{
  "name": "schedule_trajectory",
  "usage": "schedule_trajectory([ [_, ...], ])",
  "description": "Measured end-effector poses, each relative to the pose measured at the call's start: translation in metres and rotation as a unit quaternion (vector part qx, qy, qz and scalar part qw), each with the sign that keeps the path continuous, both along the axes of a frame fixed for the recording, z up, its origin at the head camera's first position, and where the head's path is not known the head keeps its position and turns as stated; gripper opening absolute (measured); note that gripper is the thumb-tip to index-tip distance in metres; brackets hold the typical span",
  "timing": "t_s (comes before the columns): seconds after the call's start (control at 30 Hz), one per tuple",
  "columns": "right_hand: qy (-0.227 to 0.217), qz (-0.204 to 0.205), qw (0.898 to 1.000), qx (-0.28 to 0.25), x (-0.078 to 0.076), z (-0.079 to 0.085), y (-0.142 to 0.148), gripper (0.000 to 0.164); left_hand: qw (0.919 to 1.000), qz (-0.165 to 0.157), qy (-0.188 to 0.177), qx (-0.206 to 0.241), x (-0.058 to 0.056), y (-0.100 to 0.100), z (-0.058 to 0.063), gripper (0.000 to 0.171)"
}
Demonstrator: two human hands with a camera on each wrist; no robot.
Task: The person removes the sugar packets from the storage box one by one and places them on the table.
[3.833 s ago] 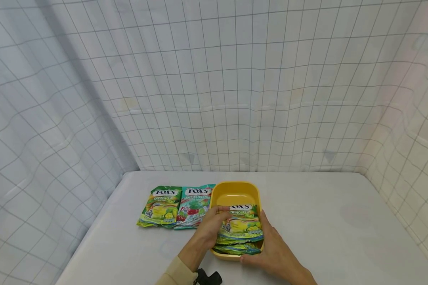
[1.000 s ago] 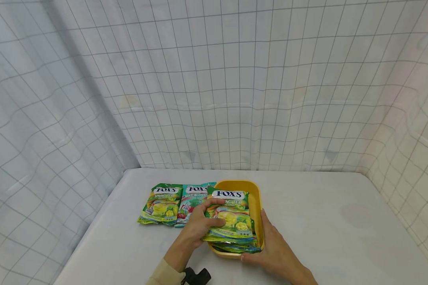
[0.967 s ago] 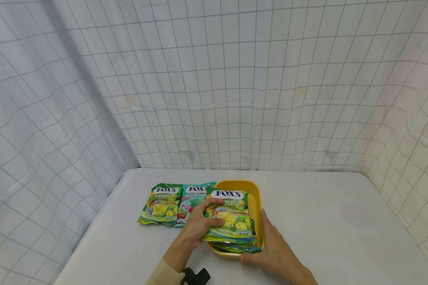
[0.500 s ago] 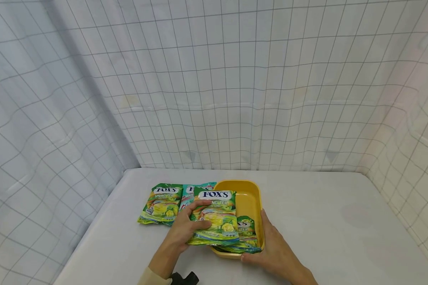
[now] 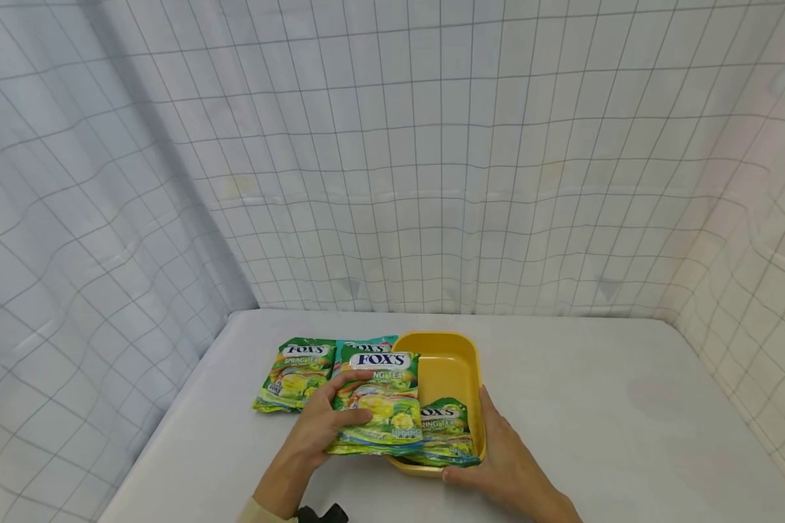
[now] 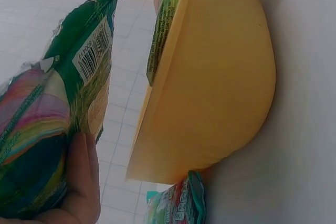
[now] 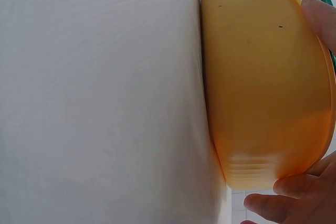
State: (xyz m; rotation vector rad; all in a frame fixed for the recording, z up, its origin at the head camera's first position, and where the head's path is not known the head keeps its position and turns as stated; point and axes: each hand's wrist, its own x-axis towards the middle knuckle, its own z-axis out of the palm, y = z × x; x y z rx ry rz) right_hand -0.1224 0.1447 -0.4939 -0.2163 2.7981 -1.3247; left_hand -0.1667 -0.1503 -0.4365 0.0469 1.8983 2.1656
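While your left hand [image 5: 320, 421] pinches the Spring Tea packet [image 5: 382, 399] between thumb and fingers, it hangs above the teal packet [image 5: 368, 345] and the yellow tub [image 5: 443, 374]'s left rim. Your right hand [image 5: 510, 457] grips the tub's near right corner, thumb at the near end, fingers slightly spread along the side! Inside lies a second green packet [image 5: 450, 428]; another [image 5: 297, 374] lies left, on the table [image 5: 595, 407].
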Motion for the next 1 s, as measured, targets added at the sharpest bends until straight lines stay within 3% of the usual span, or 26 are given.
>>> schedule_trajectory([
  [1.0,0.011,0.002,1.0,-0.01,-0.001,-0.003,0.0,0.144,0.9987,0.036,-0.033,0.013,0.015,-0.042,-0.002,0.062],
])
